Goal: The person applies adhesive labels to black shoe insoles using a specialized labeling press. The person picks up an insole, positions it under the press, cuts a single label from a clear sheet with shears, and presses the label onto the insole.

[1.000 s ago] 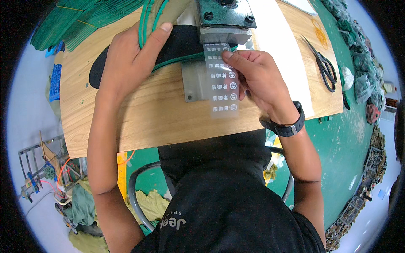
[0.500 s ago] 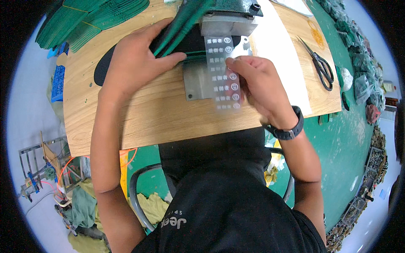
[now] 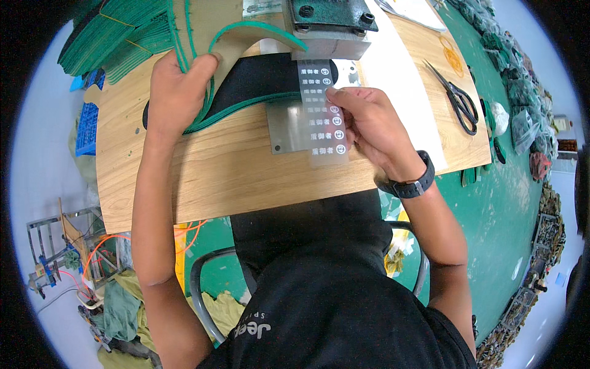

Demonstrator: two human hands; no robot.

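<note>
My left hand grips a beige fabric piece with green trim at the left of a dark green press head. The piece curves up and over a black pad under the press. My right hand pinches a clear strip of printed labels that lies on a grey metal plate and runs up under the press head. A black watch sits on my right wrist.
Black scissors lie at the right of the wooden table. A stack of green-edged pieces sits at the far left, a blue crate beside it. A chair frame and green floor are below.
My left hand has pulled the green-trimmed piece to the left and lifted it into a curve. The label strip has shifted slightly under my right fingers.
</note>
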